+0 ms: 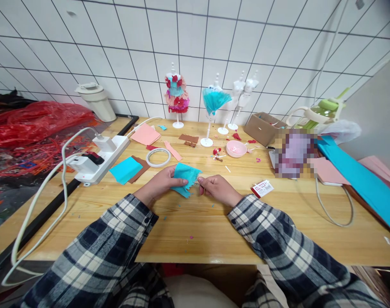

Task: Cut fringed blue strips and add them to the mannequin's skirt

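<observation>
My left hand (165,183) pinches a piece of turquoise crepe paper (183,175), thumb on top, above the near middle of the table. Ragged, frayed strips run along the paper's right and lower edges. My right hand (218,188) is closed on a thin metal tool (196,181) whose tip meets the paper's right edge; the fingers hide most of it, so its exact kind is unclear. Beyond my hands stands a small white mannequin with a turquoise paper skirt (215,100). Left of it, another mannequin wears a pink, red and turquoise paper dress (177,96).
A tape roll (158,158), turquoise sheet (126,169) and pink sheet (146,134) lie left. A power strip (101,160) with cables borders them. Rightward are a pink bowl (236,149), cardboard box (264,129), tag (262,188) and long turquoise paper (361,179).
</observation>
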The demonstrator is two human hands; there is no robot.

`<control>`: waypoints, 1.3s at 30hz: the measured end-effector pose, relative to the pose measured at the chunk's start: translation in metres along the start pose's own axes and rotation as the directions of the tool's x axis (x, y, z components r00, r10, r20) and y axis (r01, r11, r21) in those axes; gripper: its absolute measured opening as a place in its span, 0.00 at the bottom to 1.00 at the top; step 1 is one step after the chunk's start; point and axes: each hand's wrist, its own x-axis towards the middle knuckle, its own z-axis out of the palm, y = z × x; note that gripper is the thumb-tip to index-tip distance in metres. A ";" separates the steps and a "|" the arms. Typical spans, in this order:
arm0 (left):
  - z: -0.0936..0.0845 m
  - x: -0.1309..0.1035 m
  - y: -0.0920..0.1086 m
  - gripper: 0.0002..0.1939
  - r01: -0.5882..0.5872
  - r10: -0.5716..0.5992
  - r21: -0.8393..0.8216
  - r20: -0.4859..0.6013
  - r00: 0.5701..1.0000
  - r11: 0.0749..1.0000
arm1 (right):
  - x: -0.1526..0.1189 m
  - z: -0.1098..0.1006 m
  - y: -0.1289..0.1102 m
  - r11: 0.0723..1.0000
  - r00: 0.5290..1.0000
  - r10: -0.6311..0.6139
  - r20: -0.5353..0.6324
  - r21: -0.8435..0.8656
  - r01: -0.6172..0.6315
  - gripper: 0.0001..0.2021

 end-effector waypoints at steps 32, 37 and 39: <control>0.002 0.003 0.001 0.27 -0.146 0.167 0.093 -0.303 0.938 0.985 | -0.022 0.006 -0.012 0.833 0.720 -0.059 0.691 0.431 -0.346 0.26; -0.006 0.006 0.004 0.28 -0.278 0.358 0.232 -0.473 0.805 0.932 | -0.017 -0.002 -0.015 0.872 0.949 -0.073 0.307 0.481 -0.088 0.21; -0.017 0.005 0.010 0.27 -0.338 0.407 0.226 -0.553 0.727 0.913 | -0.010 -0.011 -0.013 0.844 0.996 -0.088 -0.016 0.530 0.083 0.19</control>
